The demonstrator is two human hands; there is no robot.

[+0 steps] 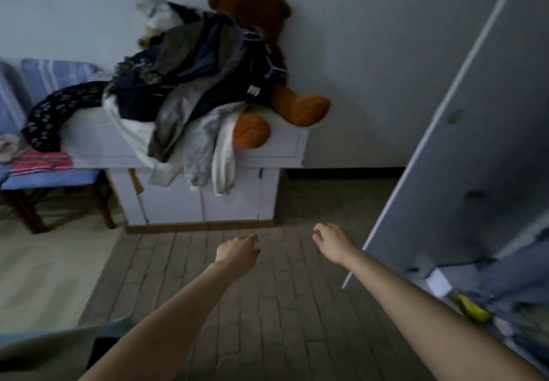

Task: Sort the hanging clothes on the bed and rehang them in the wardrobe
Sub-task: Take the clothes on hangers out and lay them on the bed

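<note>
A heap of dark and grey clothes (190,83) lies on a low white cabinet (276,146) against the wall, some pieces drooping over its front. My left hand (237,251) and my right hand (331,241) reach forward over the wooden floor, both empty with fingers loosely curled, well short of the heap. At the right stands the open wardrobe door (463,131), with folded items (475,309) on a shelf behind it. The bed itself I cannot make out clearly; a pale sheet edge (44,348) shows at lower left.
A brown teddy bear (267,53) sits on the cabinet beside the heap. A chair with blue cushions (50,172) stands at the left, with a dark patterned garment (56,113) trailing onto it. Bare wooden floor (267,306) stretches between me and the cabinet.
</note>
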